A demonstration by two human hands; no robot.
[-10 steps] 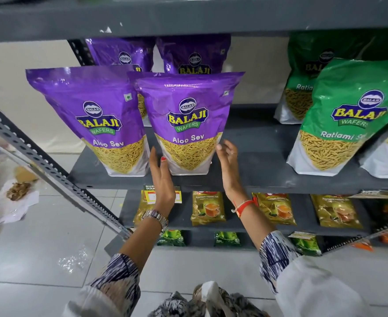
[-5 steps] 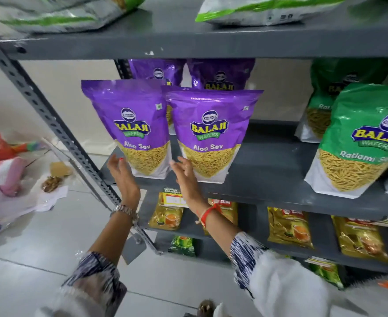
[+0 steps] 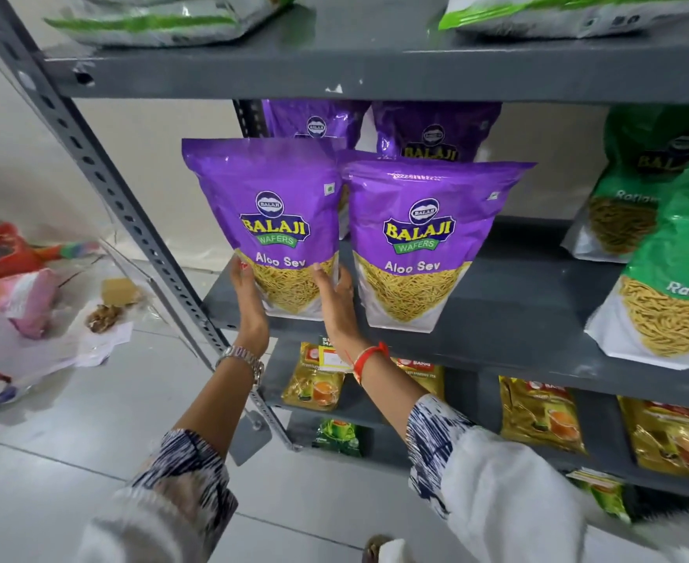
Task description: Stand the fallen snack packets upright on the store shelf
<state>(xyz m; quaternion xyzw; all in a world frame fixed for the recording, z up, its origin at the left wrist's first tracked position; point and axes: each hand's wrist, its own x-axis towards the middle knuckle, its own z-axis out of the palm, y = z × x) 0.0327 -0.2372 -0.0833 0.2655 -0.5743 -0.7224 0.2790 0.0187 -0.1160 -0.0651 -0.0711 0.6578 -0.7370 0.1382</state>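
Observation:
Two purple Aloo Sev packets stand upright at the front of the grey shelf (image 3: 509, 319). My left hand (image 3: 248, 296) presses the lower left side of the left purple packet (image 3: 267, 209), and my right hand (image 3: 334, 298) presses its lower right side, in the gap beside the right purple packet (image 3: 424, 225). Two more purple packets (image 3: 436, 132) stand behind them. Green Ratlami Sev packets (image 3: 676, 270) stand upright at the right of the same shelf. On the shelf above, green-and-white packets (image 3: 152, 22) lie flat.
A perforated grey upright post (image 3: 103, 176) runs diagonally at the left. Lower shelves hold gold tea packets (image 3: 538, 416) and small green packets (image 3: 339, 436). Bags and paper litter (image 3: 22, 302) lie on the tiled floor at the left.
Both hands moved left from the right purple packet to the left one and now clasp its lower sides. The view has tilted up, showing the upper shelf.

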